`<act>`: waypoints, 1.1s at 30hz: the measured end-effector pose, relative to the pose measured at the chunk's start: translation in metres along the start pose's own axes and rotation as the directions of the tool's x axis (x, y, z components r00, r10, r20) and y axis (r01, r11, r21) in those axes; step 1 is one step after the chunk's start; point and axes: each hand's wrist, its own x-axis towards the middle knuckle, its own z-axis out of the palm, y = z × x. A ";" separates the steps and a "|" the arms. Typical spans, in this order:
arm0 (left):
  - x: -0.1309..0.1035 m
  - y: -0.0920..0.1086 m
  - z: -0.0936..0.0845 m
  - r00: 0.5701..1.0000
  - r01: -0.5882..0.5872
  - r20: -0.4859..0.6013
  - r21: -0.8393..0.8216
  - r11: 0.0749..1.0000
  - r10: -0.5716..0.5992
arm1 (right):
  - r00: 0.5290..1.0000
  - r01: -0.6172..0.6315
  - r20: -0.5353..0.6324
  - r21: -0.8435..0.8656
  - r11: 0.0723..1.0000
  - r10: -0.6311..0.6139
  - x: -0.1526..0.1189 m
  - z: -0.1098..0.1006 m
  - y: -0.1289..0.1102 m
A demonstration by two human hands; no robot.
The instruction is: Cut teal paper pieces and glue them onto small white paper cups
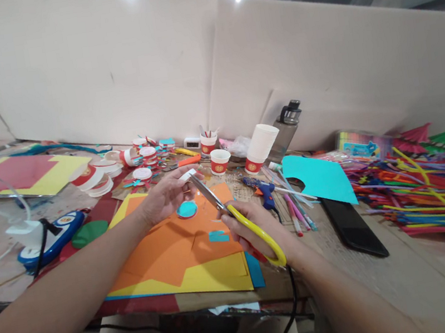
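My right hand [253, 229] is wrapped round the handles of yellow-handled scissors [260, 228]. Their blades point up and left, with the tips at a small white paper piece [187, 175] pinched in the fingers of my left hand [168, 195]. Whether the blades touch the paper I cannot tell. Below my hands lies a sheet of orange paper [152, 256] on top of yellow paper [218, 277]. On the orange sheet rest a round blue disc [187, 210] and small blue paper strips [219, 237].
Paper cups [221, 162], a cup stack [261, 148] and a grey bottle [284, 128] stand at the back. A blue glue gun [267, 193], markers [293, 216] and a black phone [353, 227] lie right. Pipe cleaners [442, 193] spread far right; a power strip [52, 241] sits left.
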 end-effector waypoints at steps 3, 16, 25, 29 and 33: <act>0.000 0.000 -0.001 0.999 -0.008 0.031 -0.009 1.000 0.008 | 1.000 0.001 -0.001 -0.015 1.000 -0.001 0.000 0.000 0.000; 0.000 -0.002 -0.004 1.000 -0.011 0.027 -0.022 1.000 0.012 | 0.997 -0.071 0.001 0.005 0.997 0.071 -0.003 0.001 -0.013; -0.001 0.000 -0.002 0.999 -0.006 0.034 -0.028 1.000 0.007 | 0.999 -0.041 -0.020 -0.010 0.999 0.041 -0.003 0.004 -0.007; -0.001 0.000 -0.002 0.999 -0.010 0.043 -0.034 0.999 0.011 | 0.999 -0.035 -0.031 0.009 0.999 0.035 -0.002 0.006 -0.006; -0.001 0.000 0.001 0.999 -0.024 0.031 -0.024 0.999 0.025 | 0.999 -0.012 -0.033 -0.025 1.000 0.011 -0.001 0.005 -0.004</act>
